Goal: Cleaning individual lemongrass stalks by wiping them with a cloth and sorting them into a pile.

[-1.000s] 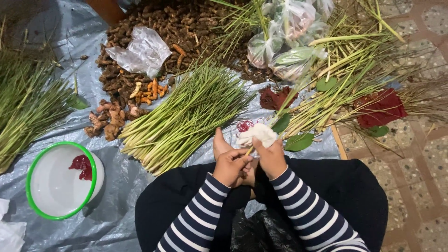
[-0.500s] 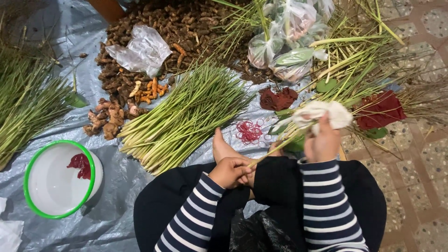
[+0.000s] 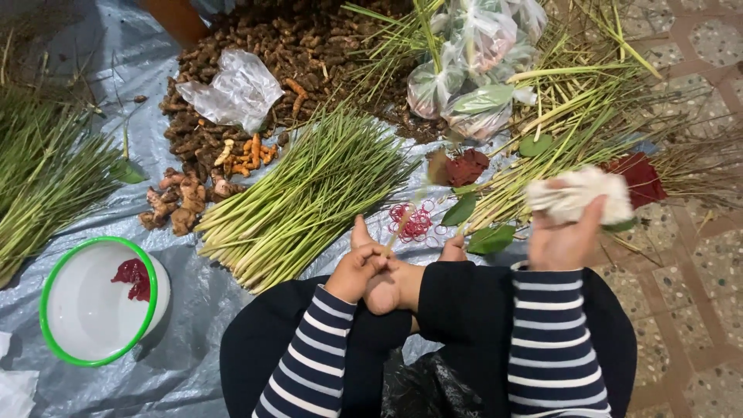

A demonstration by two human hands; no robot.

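Right hand [image 3: 565, 240] lifts a white cloth wad [image 3: 580, 193], fingers closed round it, clear of the lemongrass bundle [image 3: 302, 201]; left hand [image 3: 357, 271] pinches a thin stalk [image 3: 402, 220] upright beside red rubber bands [image 3: 414, 222].

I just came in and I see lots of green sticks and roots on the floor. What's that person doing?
A person in a striped top sits on the floor by a grey sheet. The right hand holds up a white cloth, blurred. The left hand rests by a bare foot, pinching a thin stalk. In front lie a bundle of green stalks, red rubber bands, brown roots and a white bowl with a green rim.
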